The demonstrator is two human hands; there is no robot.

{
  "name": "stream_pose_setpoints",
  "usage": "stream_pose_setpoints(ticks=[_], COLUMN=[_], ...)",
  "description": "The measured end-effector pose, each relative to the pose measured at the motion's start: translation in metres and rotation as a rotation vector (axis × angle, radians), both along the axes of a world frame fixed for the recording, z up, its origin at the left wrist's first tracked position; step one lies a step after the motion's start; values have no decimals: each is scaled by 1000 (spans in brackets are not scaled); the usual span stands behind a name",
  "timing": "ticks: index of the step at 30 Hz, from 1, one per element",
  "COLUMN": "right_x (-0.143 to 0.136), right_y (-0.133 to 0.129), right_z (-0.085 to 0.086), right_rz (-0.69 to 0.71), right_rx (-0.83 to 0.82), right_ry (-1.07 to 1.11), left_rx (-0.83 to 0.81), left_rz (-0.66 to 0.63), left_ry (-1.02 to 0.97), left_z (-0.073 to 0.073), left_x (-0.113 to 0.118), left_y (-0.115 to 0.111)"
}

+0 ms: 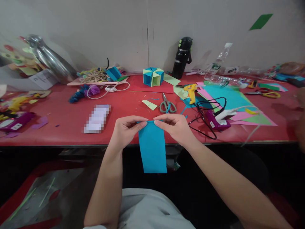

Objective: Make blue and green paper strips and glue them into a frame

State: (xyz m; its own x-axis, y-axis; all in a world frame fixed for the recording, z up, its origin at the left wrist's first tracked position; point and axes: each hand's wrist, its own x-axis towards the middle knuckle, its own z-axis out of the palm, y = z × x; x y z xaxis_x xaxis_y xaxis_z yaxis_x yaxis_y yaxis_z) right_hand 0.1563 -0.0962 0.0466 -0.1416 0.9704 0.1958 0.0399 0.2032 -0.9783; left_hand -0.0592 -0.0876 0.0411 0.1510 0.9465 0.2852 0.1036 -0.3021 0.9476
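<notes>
A blue paper strip [153, 149] hangs down in front of the table edge. My left hand [127, 128] pinches its top left corner between thumb and fingers. At the top right corner, my right hand [175, 127] pinches the same strip, the thumbs a little apart along a narrow folded top edge. Just beyond my hands lie grey-handled scissors [167, 104] with a blue scrap at the handles, and a pale green paper piece [149, 105]. Farther back stands a blue and pale green folded paper shape [153, 77].
A yellow glue gun [191, 93] and a purple power strip [217, 121] with black cable lie to the right, near blue and pink sheets [228, 97]. A blurred phone-like rectangle [97, 118] is at left. A black bottle [182, 57] stands behind.
</notes>
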Motion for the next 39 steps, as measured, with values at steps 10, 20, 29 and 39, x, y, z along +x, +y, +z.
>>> stream_pose_setpoints(ticks=[10,20,29,39], right_x=[4,6,9,12], right_y=[1,2,6,5], right_z=[2,1,0,2], right_rz=[58,65,44,38], right_rx=[-22,-77,-66,22], right_ry=[31,61,66,3], left_rx=[-120,-128,-139,-153], left_rz=[-69,-20,-43,1], left_ry=[-105,-102,-112,-180], left_z=[-2,-5,-3,-6], left_x=[-4,-6,-3,-2], left_y=[2,3,2,4])
